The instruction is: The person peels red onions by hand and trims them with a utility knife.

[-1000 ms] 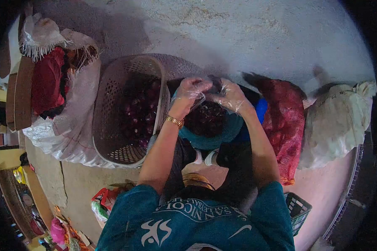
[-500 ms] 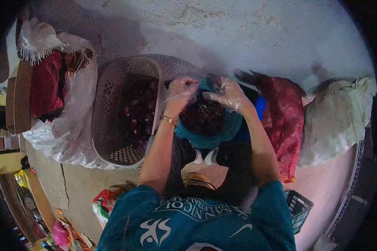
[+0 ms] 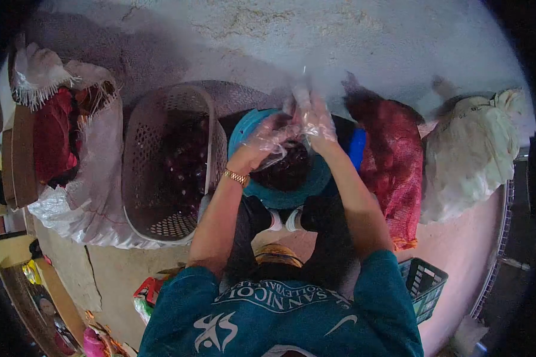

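Observation:
My left hand (image 3: 267,141) and my right hand (image 3: 317,122) meet above a round teal basin (image 3: 312,190), both in thin clear plastic gloves. The right fingers stretch up toward the wall, with a loose plastic tip beyond them. Against the right palm or fingers lie the left fingertips; blur hides whether they grip its glove. Inside the basin is a heap of dark red-purple, onion-like pieces (image 3: 283,172). A gold-coloured watch or bracelet (image 3: 236,177) circles my left wrist.
Left of the basin, a grey perforated basket (image 3: 140,149) holds more dark purple pieces (image 3: 181,160). Beyond it stands a white woven sack (image 3: 98,160). A red mesh sack (image 3: 393,160) and a whitish sack (image 3: 473,157) line the right side. A green crate (image 3: 426,288) sits lower right.
My hands have come together and the right fingers have straightened upward from a curled pose. My left hand has shifted right and down. The view has shifted slightly.

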A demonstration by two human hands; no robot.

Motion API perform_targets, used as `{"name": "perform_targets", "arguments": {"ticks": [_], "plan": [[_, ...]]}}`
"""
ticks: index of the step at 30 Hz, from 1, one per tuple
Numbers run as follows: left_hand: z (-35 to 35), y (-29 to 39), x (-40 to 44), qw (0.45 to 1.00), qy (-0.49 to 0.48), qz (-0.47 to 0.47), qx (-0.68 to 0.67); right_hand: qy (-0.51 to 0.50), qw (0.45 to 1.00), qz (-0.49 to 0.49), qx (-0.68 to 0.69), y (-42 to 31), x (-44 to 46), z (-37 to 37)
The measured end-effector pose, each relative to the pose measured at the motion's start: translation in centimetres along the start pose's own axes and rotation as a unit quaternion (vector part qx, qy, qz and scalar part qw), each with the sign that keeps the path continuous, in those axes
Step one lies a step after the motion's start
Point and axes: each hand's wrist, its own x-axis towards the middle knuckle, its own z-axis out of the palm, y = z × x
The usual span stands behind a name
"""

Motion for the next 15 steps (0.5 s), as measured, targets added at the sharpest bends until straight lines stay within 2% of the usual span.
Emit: {"name": "perform_targets", "arguments": {"ticks": [1, 2, 4, 5, 7, 9, 10, 12, 13, 14, 15], "plan": [[0.8, 0.6, -0.5, 0.993, -0.048, 0.014, -0.103, 0.015, 0.998, 0.026, 0.056, -0.5, -0.2, 0.3], [0.6, 0.2, 0.0, 0.993, -0.05, 0.012, -0.103, 0.018, 0.998, 0.026, 0.056, -0.3, -0.4, 0.4], [0.1, -0.7, 1.1, 0.999, -0.024, -0.045, 0.004, 0.02, 0.998, -0.024, 0.051, -0.1, -1.1, 0.2], [-0.1, -1.2, 1.2, 0.999, -0.028, -0.044, 0.003, 0.024, 0.998, -0.025, 0.049, -0.3, -1.4, -0.7], [-0.2, -1.3, 0.9, 0.999, -0.028, -0.029, 0.001, 0.017, 0.976, -0.11, -0.185, -2.6, -3.2, -3.4], [0.1, -0.6, 0.6, 0.999, -0.027, -0.032, 0.007, 0.134, 0.943, -0.244, -0.181, -6.5, -8.4, -5.7], [0.1, -0.3, 0.4, 0.999, -0.02, -0.033, 0.016, 0.198, 0.879, -0.316, -0.296, -7.0, -10.6, -8.4], [0.0, -0.8, 0.5, 0.999, -0.032, -0.033, 0.023, 0.281, 0.793, -0.302, -0.448, -3.8, -18.1, -14.4], [0.0, -1.0, 0.6, 0.999, -0.014, -0.035, -0.002, 0.412, 0.647, -0.039, -0.64, 3.1, -23.0, -20.0], [0.1, -1.1, 0.7, 0.999, 0.004, -0.036, -0.026, 0.431, 0.468, -0.224, -0.738, 5.4, -25.9, -22.4], [0.2, -0.9, 0.5, 0.999, 0.001, -0.037, -0.028, 0.518, 0.68, -0.117, -0.506, 4.1, -28.4, -20.9]]}}
